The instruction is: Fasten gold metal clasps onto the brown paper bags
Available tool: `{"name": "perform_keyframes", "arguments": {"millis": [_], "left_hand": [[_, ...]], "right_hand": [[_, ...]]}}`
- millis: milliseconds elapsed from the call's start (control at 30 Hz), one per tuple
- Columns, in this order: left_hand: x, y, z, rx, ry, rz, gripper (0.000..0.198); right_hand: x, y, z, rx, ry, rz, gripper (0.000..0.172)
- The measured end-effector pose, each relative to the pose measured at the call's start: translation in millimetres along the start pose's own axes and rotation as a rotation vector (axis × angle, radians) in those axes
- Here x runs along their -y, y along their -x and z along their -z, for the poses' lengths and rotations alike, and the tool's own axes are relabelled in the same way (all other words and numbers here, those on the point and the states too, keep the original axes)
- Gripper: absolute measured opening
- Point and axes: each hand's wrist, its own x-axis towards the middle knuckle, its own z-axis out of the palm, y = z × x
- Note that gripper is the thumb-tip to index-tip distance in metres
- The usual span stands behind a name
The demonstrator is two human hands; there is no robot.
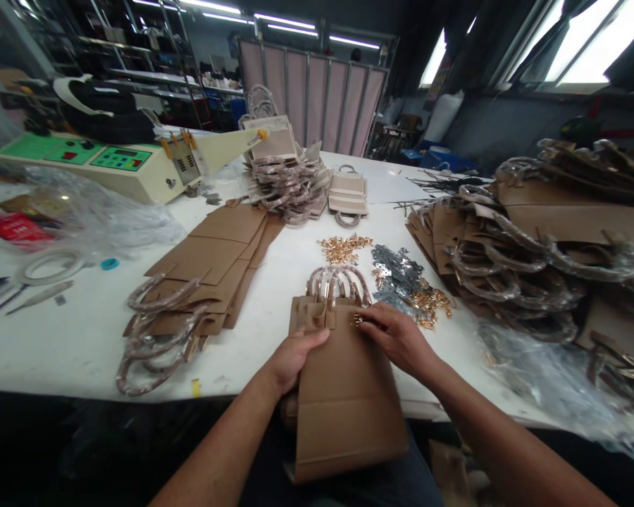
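A brown bag panel [343,394] lies on top of others in front of me, its lower end hanging past the table edge over my lap. Plastic-wrapped handles [341,278] stick up at its far end. My left hand [296,358] grips the left side of the panels, thumb pressed on top near the handle tab [321,317]. At the panel's upper right, my right hand [401,336] pinches a small gold metal fitting [357,319] against the surface. Whether the fitting goes through the panel I cannot tell.
Beyond the panels lie gold fittings [343,246] and grey metal plates [396,271]. Brown panels with wrapped handles are stacked left [211,260] and right [560,218]. A machine with green control panels [127,158] stands back left, near a tape roll [50,266].
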Motion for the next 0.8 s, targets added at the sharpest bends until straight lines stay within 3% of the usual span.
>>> {"name": "perform_keyframes", "arguments": {"millis": [333,600,800], "left_hand": [[1,0,0.1,0.010,-0.031,0.008,0.040],[-3,-1,-3.6,-0.086,-0.051,0.006,0.036],[-2,-3,-6.1,-0.152,-0.063,0.007,0.039]], "right_hand": [[-1,-3,0,0.096,0.158,0.032,0.027],[-19,-7,-15,0.061,0.104,0.062,0.030],[-18,-10,-9,0.113,0.053,0.089,0.032]]}}
